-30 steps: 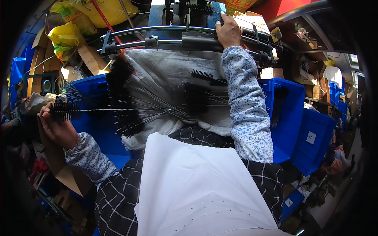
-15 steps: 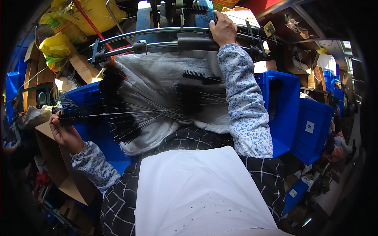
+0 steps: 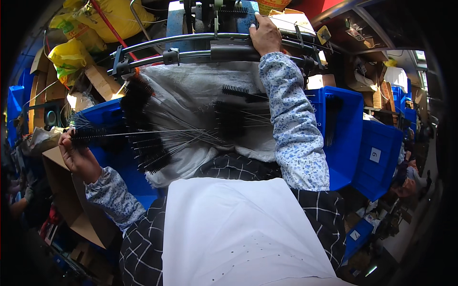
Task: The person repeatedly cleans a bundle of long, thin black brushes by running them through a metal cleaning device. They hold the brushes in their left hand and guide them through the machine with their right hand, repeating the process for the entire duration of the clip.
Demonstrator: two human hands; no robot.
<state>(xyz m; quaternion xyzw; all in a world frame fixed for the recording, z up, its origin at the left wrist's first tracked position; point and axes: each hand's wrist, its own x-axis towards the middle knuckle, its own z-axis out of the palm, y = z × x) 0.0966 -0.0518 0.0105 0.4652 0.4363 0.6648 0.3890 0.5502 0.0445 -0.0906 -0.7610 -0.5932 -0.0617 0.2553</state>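
Observation:
At the left, my left hand (image 3: 78, 157) pinches the bristled end of a black wire brush (image 3: 102, 135), whose thin metal stem points right across other brushes. My right hand (image 3: 265, 35) rests at the right part of a machine (image 3: 234, 51) with horizontal metal rods; its fingers bend over the upper bar, and I cannot make out anything held in it. Another black brush (image 3: 234, 9) lies on the machine's blue top. Below the rods, several black brushes (image 3: 143, 107) with wire stems lie in bunches on a grey-white cloth (image 3: 191, 78) over my lap.
Blue bins stand on both sides, one left (image 3: 140, 183) and one right (image 3: 341, 157), the right one with brushes inside. An open cardboard box (image 3: 76, 205) is at the lower left. Yellow bags (image 3: 114, 24) and a red pole (image 3: 107, 24) are behind at left. People are at the far edges.
My right hand has shifted slightly left and up along the machine. The brush in my left hand has tilted, its stem end a little higher. A person's arm shows at the far left.

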